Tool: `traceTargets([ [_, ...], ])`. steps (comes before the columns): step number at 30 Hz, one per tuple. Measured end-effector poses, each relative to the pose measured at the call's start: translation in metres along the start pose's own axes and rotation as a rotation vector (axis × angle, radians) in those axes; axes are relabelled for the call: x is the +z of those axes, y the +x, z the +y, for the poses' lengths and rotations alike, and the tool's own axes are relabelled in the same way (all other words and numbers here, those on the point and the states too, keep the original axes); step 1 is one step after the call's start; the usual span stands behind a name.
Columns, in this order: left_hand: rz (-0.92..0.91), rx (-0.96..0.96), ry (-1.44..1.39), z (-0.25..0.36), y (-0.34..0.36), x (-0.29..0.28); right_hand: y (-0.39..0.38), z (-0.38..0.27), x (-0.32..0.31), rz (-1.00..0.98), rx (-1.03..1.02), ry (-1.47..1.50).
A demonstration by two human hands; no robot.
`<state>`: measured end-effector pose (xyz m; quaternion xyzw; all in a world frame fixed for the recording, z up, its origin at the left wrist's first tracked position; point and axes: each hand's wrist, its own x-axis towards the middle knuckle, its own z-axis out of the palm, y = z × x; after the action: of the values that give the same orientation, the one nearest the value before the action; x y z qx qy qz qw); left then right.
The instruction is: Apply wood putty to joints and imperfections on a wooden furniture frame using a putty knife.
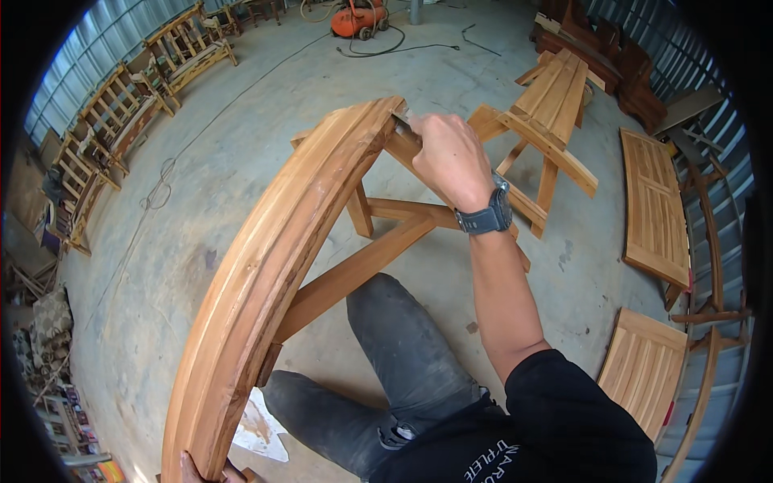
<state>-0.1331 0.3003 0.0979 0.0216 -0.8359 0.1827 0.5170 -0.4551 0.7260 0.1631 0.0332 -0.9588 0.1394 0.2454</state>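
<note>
A long wooden bench plank assembly point(266, 241) runs diagonally in front of me, on a frame with crossed legs point(354, 276). At its far end my right hand point(447, 149), with a dark watch on the wrist, is closed round a flat metal tool point(401, 119), mostly hidden by my fingers, held against the wood's edge. My left hand point(193, 467) grips the near end of the plank at the bottom edge, only partly in view. A white paper sheet point(266, 435) with brown stains lies on the floor beside my knees.
A similar wooden bench point(547, 97) stands right of centre behind. Slatted panels point(652, 201) lean along the right wall. Rustic chairs point(189, 56) line the left wall. An orange compressor point(354, 20) with hoses sits at the back; a cord crosses the concrete floor point(201, 201).
</note>
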Motion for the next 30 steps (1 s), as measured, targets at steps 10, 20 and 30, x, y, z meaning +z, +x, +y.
traceTargets([
  [10,0.031,-0.034,-0.047,-0.004,-0.004,0.007,0.000,0.001,-0.026,-0.173,0.082,0.074],
  [20,0.000,-0.024,-0.015,-0.005,-0.004,0.007,0.021,-0.009,-0.023,-0.104,-0.010,-0.142],
  [30,-0.021,-0.030,-0.020,0.000,0.007,0.002,-0.022,0.014,-0.028,0.035,0.122,0.420],
])
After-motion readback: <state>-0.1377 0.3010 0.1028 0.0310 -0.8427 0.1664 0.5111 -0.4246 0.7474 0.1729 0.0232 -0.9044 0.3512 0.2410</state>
